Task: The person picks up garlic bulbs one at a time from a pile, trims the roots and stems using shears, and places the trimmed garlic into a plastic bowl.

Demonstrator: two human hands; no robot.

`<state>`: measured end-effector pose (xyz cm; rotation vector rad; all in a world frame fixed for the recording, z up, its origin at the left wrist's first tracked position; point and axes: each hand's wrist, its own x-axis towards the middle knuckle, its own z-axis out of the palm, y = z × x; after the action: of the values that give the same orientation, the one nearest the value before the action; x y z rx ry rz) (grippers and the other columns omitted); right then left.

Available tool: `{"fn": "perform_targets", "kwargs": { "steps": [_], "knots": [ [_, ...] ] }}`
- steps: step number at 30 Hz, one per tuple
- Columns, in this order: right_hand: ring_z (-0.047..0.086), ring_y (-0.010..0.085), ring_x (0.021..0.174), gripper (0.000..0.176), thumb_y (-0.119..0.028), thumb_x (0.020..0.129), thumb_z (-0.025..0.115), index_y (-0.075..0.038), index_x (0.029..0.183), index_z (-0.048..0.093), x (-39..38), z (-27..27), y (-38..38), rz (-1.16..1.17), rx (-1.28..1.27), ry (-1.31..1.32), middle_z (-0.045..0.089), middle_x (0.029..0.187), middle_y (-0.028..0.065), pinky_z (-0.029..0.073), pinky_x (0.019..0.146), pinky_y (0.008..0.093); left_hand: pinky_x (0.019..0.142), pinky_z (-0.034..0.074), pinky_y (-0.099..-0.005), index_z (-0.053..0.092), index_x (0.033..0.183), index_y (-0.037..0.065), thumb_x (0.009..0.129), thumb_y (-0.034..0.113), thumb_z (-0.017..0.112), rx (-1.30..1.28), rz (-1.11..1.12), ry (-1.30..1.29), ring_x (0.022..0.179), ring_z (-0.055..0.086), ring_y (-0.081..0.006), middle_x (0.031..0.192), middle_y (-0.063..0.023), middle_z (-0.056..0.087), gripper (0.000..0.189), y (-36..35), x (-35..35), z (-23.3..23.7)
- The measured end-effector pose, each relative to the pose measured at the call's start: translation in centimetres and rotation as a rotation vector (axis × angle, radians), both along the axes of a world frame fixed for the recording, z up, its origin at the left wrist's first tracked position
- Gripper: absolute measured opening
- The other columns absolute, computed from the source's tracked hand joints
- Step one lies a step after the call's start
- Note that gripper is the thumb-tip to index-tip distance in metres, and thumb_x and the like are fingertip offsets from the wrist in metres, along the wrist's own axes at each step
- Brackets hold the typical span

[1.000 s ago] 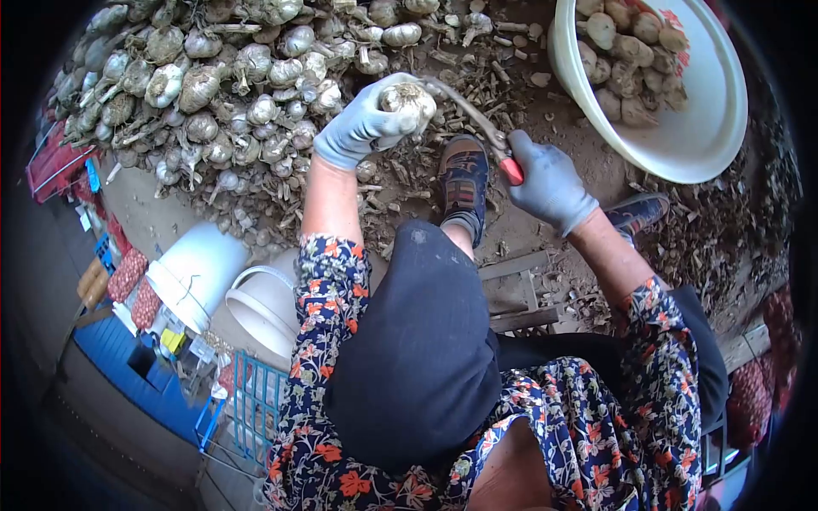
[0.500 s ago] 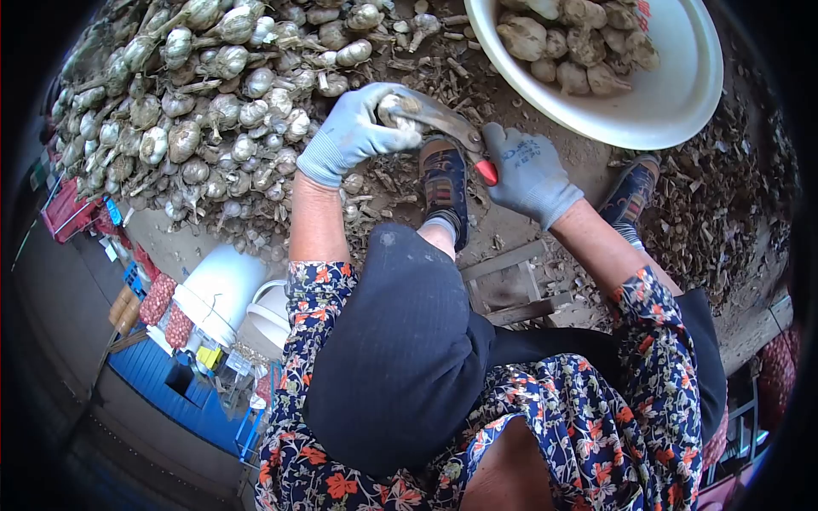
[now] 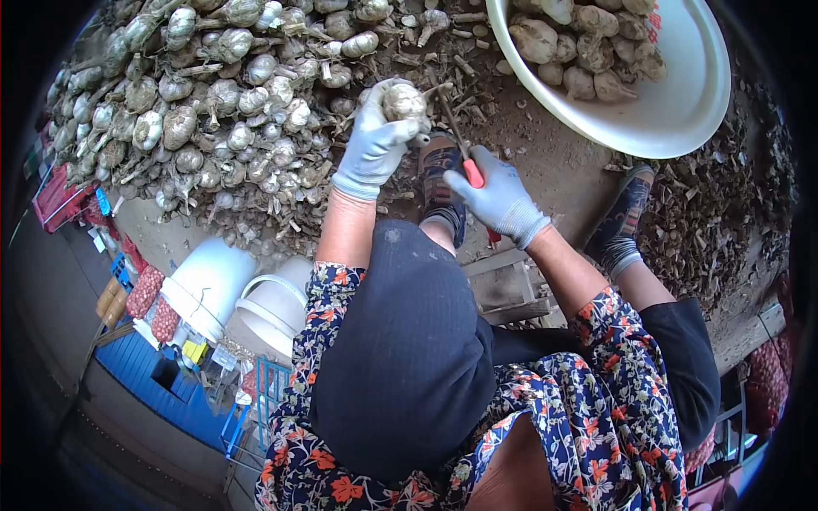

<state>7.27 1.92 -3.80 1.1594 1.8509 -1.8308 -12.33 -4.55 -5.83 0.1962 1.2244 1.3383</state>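
Near the garlic pile (image 3: 213, 111), bulb (image 3: 403, 102) and, seemingly, shears (image 3: 469, 173).

worn on the head, high above the lap (image 3: 409, 358). looks forward and steeply down to the dirt ground (image 3: 558, 166). wide fisheye, dark at the rounded edges. sits close: catches the left hand (image 3: 375, 149) and right hand (image 3: 498, 200) just above centre, the garlic pile (image 3: 204, 111) upper left, the white basin (image 3: 682, 106) upper right, white buckets (image 3: 213, 277) lower left.

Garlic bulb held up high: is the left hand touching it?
Touching. The head view shows the gloved left hand wrapped around the garlic bulb, fingers pressed against its sides.
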Motion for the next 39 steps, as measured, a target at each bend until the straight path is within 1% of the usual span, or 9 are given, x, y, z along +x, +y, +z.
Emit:
{"fn": "perform_targets", "kwargs": {
  "steps": [8, 10, 12, 14, 18, 21, 25, 28, 39],
  "knots": [
    [0.062, 0.0352, 0.077, 0.038, -0.035, 0.080, 0.059, 0.002, 0.085, 0.057, 2.6, -3.0, -1.5, -0.254, -0.180, -0.059, 0.062, 0.081, 0.0230, 0.047, 0.072, 0.0419, 0.074, 0.057, -0.0331, 0.028, 0.136, 0.002, 0.072, 0.018, 0.077, 0.410, -0.187, 0.410, 0.092, 0.063, -0.0242, 0.120, -0.0158, 0.050, 0.082, 8.9, 1.7, 9.3],
    [0.061, 0.0348, 0.077, 0.036, -0.034, 0.079, 0.061, 0.002, 0.083, 0.057, 3.1, -4.1, -1.0, -0.340, -0.159, -0.056, 0.062, 0.081, 0.0230, 0.046, 0.071, 0.0416, 0.067, 0.056, -0.0358, 0.035, 0.129, -0.004, 0.074, 0.037, 0.076, -0.149, -0.126, 1.055, 0.093, 0.063, -0.0263, 0.117, -0.0196, 0.055, 0.081, 8.8, -1.6, 5.4],
    [0.061, 0.0365, 0.078, 0.033, -0.031, 0.080, 0.061, 0.001, 0.084, 0.056, 2.9, -4.0, -0.2, -0.327, -0.165, -0.079, 0.061, 0.081, 0.0233, 0.046, 0.071, 0.0418, 0.069, 0.055, -0.0396, 0.043, 0.122, -0.004, 0.077, 0.046, 0.070, -0.851, -0.513, 1.348, 0.092, 0.064, -0.0312, 0.110, -0.0202, 0.061, 0.073, 8.0, -6.1, 1.8],
    [0.060, 0.0396, 0.079, 0.032, -0.030, 0.081, 0.060, 0.001, 0.086, 0.055, 2.8, -4.9, 0.0, -0.313, -0.108, -0.077, 0.061, 0.081, 0.0239, 0.046, 0.072, 0.0426, 0.075, 0.054, -0.0424, 0.049, 0.114, -0.002, 0.078, 0.046, 0.069, -0.960, -0.662, 1.661, 0.092, 0.065, -0.0347, 0.099, -0.0193, 0.066, 0.063, 7.9, -6.0, -0.8],
    [0.060, 0.0423, 0.082, 0.030, -0.029, 0.082, 0.059, -0.001, 0.089, 0.053, 1.8, -5.2, 1.6, -0.186, -0.013, -0.090, 0.061, 0.084, 0.0249, 0.046, 0.072, 0.0444, 0.085, 0.049, -0.0435, 0.050, 0.113, 0.004, 0.078, 0.040, 0.069, -0.986, -0.716, 1.615, 0.100, 0.062, -0.0334, 0.108, -0.0208, 0.063, 0.054, 8.6, -6.4, -2.7],
    [0.060, 0.0429, 0.085, 0.029, -0.027, 0.083, 0.057, -0.002, 0.094, 0.050, 0.4, -4.3, 3.3, 0.021, 0.176, -0.103, 0.061, 0.087, 0.0261, 0.046, 0.075, 0.0458, 0.086, 0.048, -0.0421, 0.055, 0.113, 0.005, 0.070, 0.035, 0.074, -0.528, -0.518, 1.627, 0.100, 0.061, -0.0348, 0.110, -0.0172, 0.063, 0.056, 5.1, -6.2, -1.9],
    [0.061, 0.0378, 0.081, 0.030, -0.021, 0.082, 0.060, -0.004, 0.103, 0.047, -1.3, -2.2, 4.7, 0.154, 0.501, -0.027, 0.060, 0.086, 0.0207, 0.048, 0.073, 0.0460, 0.093, 0.045, -0.0275, 0.051, 0.120, 0.004, 0.069, 0.002, 0.073, -0.097, -0.223, 1.175, 0.101, 0.057, -0.0160, 0.116, -0.0076, 0.057, 0.056, 2.6, -3.6, 0.2],
    [0.060, 0.0337, 0.085, 0.038, -0.025, 0.080, 0.063, -0.005, 0.108, 0.046, -1.6, -0.6, 6.0, 0.326, 0.721, -0.026, 0.056, 0.091, 0.0163, 0.050, 0.073, 0.0446, 0.092, 0.046, -0.0279, 0.048, 0.123, 0.001, 0.068, 0.002, 0.072, -0.042, -0.155, 0.878, 0.102, 0.057, -0.0175, 0.116, -0.0100, 0.054, 0.059, 1.7, -3.2, -0.5],
    [0.065, 0.0334, 0.076, 0.040, -0.041, 0.087, 0.056, -0.003, 0.098, 0.048, -0.5, -0.2, 6.4, 0.552, 0.781, -0.009, 0.063, 0.082, 0.0183, 0.051, 0.066, 0.0446, 0.079, 0.051, -0.0256, 0.057, 0.108, 0.001, 0.060, 0.014, 0.080, -0.062, -0.276, 1.094, 0.084, 0.062, -0.0122, 0.094, -0.0064, 0.064, 0.054, 2.7, -2.4, 2.5]
  ]
}}
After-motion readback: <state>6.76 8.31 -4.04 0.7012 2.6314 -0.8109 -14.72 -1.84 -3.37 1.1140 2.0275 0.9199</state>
